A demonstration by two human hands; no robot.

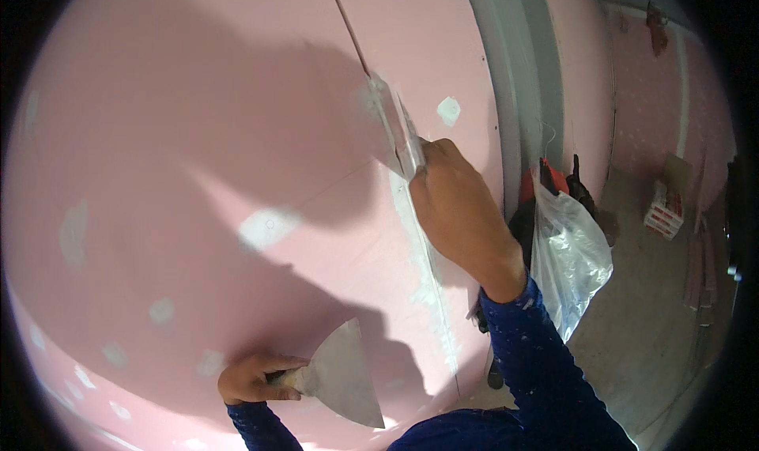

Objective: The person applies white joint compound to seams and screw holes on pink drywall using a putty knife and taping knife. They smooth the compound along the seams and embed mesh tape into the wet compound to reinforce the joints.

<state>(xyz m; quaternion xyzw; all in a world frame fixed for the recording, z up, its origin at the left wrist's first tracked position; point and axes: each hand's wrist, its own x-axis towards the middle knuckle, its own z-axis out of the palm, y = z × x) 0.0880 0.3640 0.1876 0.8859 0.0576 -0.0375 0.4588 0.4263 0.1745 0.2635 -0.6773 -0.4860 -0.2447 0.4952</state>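
My right hand (455, 202) is closed round a putty knife (409, 147), its blade laid against the seam (349, 26) in a pink wallboard (182, 71). Below that hand, the seam carries a strip of whitish filler (423, 273); above the blade it shows as a dark gap. Low and to the left, my left hand (257, 378) grips the handle of a wide putty knife (344, 380). This blade flares out to the right, apart from the seam, with a pale smear near its handle. Dried white patches (269, 228) dot the board.
A grey metal channel (526, 71) runs down right of the board. Beyond it hangs a clear plastic bag (569, 253) beside a red item (556, 178). A small carton (666, 210) sits on the floor (632, 324) at the far right, near another pink wall (644, 95).
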